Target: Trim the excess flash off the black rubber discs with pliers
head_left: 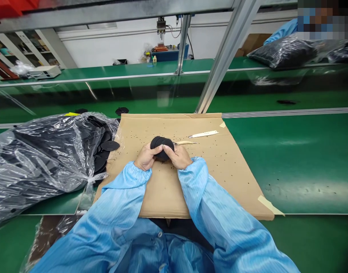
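Between my two hands is a small stack of black round discs [162, 146], held above the cardboard sheet [165, 197]. My left hand [145, 156] grips the stack from the left, thumb on its near face. From the right, my right hand [180, 156] grips the same stack, its thumb meeting the other near the middle. A thin tool with a pale yellow handle [185, 143] sticks out beside my right hand; whether the fingers touch it I cannot tell. Farther back on the cardboard lies a white-handled blade [203, 134].
On the left, a clear plastic bag [48, 163] full of black discs spills some at its mouth [109, 146]. Black crumbs dot the cardboard. A metal post [227, 57] rises behind it. Another filled bag [284, 51] and a person's blue sleeve [282, 31] are at back right.
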A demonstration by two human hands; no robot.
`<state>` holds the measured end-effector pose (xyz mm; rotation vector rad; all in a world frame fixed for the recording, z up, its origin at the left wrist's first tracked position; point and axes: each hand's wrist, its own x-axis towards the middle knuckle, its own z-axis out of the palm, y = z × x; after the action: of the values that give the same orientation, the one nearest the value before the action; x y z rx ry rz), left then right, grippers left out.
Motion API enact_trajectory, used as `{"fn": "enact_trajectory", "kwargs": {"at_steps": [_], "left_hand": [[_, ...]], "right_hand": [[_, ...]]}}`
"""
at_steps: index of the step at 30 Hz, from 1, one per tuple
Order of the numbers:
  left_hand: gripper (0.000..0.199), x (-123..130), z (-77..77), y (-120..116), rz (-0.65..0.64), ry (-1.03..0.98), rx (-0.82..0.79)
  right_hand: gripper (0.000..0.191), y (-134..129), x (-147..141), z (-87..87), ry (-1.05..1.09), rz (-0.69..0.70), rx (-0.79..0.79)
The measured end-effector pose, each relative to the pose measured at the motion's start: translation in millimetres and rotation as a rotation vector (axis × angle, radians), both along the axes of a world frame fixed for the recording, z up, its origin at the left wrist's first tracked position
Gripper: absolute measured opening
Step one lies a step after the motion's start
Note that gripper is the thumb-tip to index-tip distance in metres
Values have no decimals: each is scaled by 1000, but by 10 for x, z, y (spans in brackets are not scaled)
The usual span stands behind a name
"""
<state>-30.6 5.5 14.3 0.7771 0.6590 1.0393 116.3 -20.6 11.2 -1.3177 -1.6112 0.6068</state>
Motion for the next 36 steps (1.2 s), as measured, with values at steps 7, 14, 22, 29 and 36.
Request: {"fn": "enact_trajectory", "kwargs": {"at_steps": [7, 14, 22, 29, 36], "left_hand": [[34, -1, 9, 38, -3, -38, -32], [17, -37, -10, 87, -28, -109, -187], [17, -17, 50, 45, -114, -119, -191], [23, -8, 95, 11, -135, -82, -203], [31, 18, 25, 25, -96, -85, -141]], "right_hand": [[46, -41, -54, -1, -72, -17, 27], [43, -54, -105, -71, 254, 111, 125], [33, -38, -117, -102, 151, 58, 186], [28, -32, -105, -99, 48, -8, 234], [26, -53, -141, -38, -32, -70, 298]]}}
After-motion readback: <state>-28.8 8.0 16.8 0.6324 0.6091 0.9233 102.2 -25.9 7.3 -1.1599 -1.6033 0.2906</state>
